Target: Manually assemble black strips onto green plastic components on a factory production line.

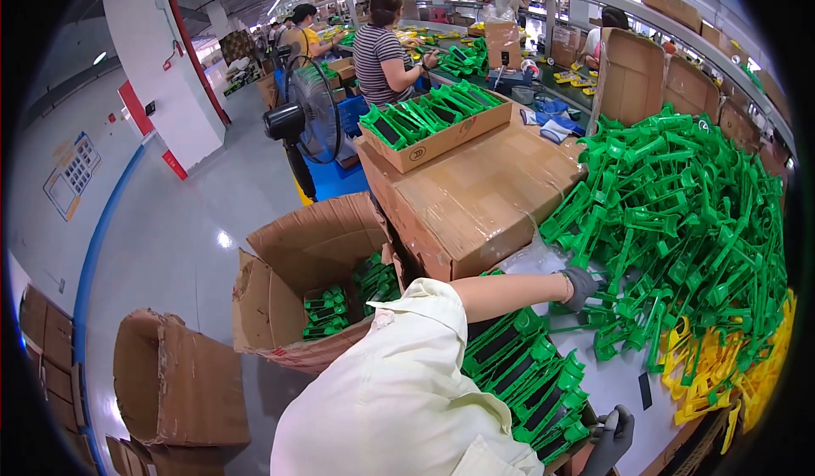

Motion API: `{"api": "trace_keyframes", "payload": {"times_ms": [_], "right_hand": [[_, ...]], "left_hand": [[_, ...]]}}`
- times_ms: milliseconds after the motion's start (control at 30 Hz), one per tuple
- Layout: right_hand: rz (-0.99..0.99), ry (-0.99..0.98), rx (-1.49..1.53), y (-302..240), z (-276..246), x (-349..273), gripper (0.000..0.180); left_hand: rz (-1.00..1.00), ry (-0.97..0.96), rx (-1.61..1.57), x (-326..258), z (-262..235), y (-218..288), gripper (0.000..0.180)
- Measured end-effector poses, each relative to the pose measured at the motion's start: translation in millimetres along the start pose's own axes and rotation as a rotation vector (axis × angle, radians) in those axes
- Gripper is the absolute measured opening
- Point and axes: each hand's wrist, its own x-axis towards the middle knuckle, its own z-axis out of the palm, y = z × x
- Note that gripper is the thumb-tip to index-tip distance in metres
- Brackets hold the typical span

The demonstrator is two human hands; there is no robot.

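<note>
The left hand [581, 288], in a grey glove, reaches across to the near edge of the green pile [679, 213] with its fingers bent; how far they are open, and whether they have hold of a piece, cannot be told. The right hand [613, 439], also gloved, has its fingers loosely curled just beside the end of the row [531, 383] of green pieces; whether anything is pinched in it cannot be told either. The row lies below the left forearm, its pieces side by side, with black faces showing on several and each long axis slanting from lower left to upper right. In the pile the pieces point every way. Both hands are over or beside a white table [607, 370], where a black strip [645, 391] lies alone, its long axis running nearly up and down the view; yellow pieces [730, 370] are heaped at the right. Beyond stand a large carton [484, 192] bearing a tray [446, 139] of green pieces, an open box [314, 238], a fan [314, 107] and a co-worker in stripes [382, 56], on a grey floor [204, 230].
</note>
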Motion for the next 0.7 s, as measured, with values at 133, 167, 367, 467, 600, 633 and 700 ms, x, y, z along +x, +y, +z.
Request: {"api": "trace_keyframes", "payload": {"times_ms": [133,167,367,467,600,633,700], "right_hand": [[0.003,0.025,-0.087,-2,-4,-3,0.025],[0.003,0.024,-0.092,1,-7,-5,0.026],[0.016,0.095,-0.034,2,-6,-7,0.029],[-0.046,0.086,0.011,11,1,10,0.041],[-0.169,0.032,0.193,-7,41,28,0.047],[-0.259,0.018,0.249,9,42,34,0.044],[-0.257,0.117,0.280,-3,49,30,0.039]], "left_hand": [[-0.099,0.044,-0.089,-4,-26,0,0.034],[-0.098,0.046,-0.090,-6,-35,0,0.034],[-0.142,0.421,-0.393,-36,-99,21,0.044],[0.018,0.376,-0.449,-75,-102,72,0.053],[0.194,0.295,-0.475,-123,-80,148,0.057],[0.186,0.354,-0.593,-131,-72,163,0.056],[0.143,0.217,-0.601,-144,-85,165,0.063]]}}
